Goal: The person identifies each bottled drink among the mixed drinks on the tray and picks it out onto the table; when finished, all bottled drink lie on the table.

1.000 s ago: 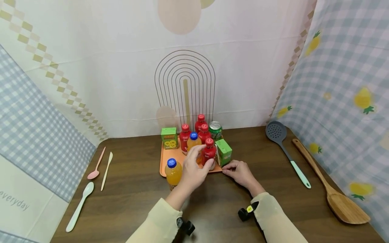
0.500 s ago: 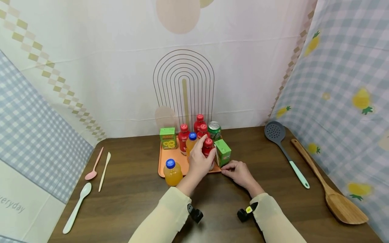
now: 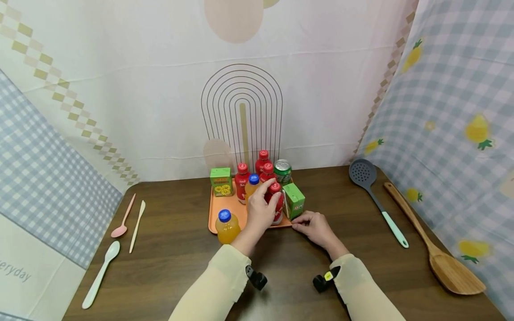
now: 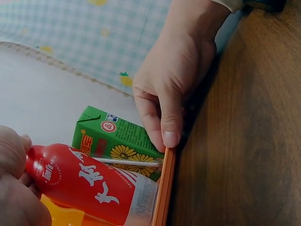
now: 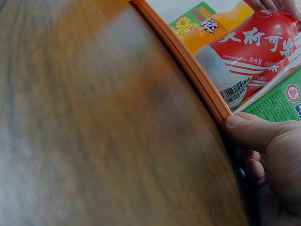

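We see the left hand gripping a red Tianfu cola bottle near its cap, with the thumb on one side and fingers on the other. The bottle is upright at the front right of an orange tray, its base just inside the rim in the left wrist view; we cannot tell whether it bears its full weight there. The right hand pinches the tray's near right corner, thumb on the rim and fingers curled below.

As we judge it, the work with the drinks is well along. Three more red bottles stand toward the middle and back of the tray, with an orange soda bottle among them, a green can at the back right, one green carton at the back left and another green carton, with its straw, just beside the held bottle.

What looks unfinished to us is the gripped bottle, not yet let go, and perhaps a second orange bottle by the tray's front edge. Its base is hidden behind the left arm, so we cannot tell whether it stands on the tray or on the tabletop. The front left part of the tray is bare.
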The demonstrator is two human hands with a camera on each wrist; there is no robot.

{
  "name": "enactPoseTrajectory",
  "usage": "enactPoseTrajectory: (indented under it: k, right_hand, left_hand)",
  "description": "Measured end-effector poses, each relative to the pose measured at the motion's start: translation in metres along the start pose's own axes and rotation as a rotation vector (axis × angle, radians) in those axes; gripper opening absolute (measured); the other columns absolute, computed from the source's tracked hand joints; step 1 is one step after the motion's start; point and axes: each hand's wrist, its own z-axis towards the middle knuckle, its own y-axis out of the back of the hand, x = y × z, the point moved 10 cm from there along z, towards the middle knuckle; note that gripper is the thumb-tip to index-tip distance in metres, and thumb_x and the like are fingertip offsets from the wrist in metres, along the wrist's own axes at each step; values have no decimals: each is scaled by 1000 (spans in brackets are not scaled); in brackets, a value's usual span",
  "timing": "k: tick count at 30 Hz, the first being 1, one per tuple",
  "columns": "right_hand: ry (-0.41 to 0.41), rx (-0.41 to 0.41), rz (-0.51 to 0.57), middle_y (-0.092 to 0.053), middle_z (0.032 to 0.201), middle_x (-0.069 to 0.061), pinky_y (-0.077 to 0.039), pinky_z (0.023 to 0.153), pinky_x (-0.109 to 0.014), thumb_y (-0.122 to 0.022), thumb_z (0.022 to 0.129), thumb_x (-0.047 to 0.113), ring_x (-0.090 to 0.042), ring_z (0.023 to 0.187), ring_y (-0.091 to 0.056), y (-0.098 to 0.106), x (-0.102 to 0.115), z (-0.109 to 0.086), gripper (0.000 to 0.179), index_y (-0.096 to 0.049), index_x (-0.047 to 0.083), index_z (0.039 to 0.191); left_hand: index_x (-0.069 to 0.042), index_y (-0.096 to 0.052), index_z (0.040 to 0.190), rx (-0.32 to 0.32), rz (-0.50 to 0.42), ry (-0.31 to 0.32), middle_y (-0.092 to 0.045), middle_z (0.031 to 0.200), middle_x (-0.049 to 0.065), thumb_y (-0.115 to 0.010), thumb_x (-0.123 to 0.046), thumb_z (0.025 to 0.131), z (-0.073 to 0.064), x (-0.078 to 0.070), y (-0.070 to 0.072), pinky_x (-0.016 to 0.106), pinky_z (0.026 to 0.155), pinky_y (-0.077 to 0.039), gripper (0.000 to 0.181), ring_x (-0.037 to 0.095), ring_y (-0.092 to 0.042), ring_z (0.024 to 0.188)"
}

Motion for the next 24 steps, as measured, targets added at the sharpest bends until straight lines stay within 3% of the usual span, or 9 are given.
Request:
enactPoseTrajectory:
  k: [7, 24]
  right_hand:
    - [-4, -1, -4, -66, 85, 10, -47, 64, -27, -78, 81, 28, -11, 76, -58, 0, -1, -1, 11, -78, 18, 87]
    - [-1, 3, -4, -66, 85, 9, -47, 64, -26, -78, 82, 21, -11, 76, -58, 0, 1, 1, 4, -78, 21, 86]
  left_hand:
    - [-20, -61, 129, 22, -38, 51, -64, 122, 0, -67, -20, 92, -4, 0, 0, 33, 95, -47, 38, 14, -59, 112]
    - [-15, -64, 125, 30, -63, -1, -65, 121, 0, -70, -18, 89, -7, -10, 12, 33, 94, -48, 37, 15, -61, 111]
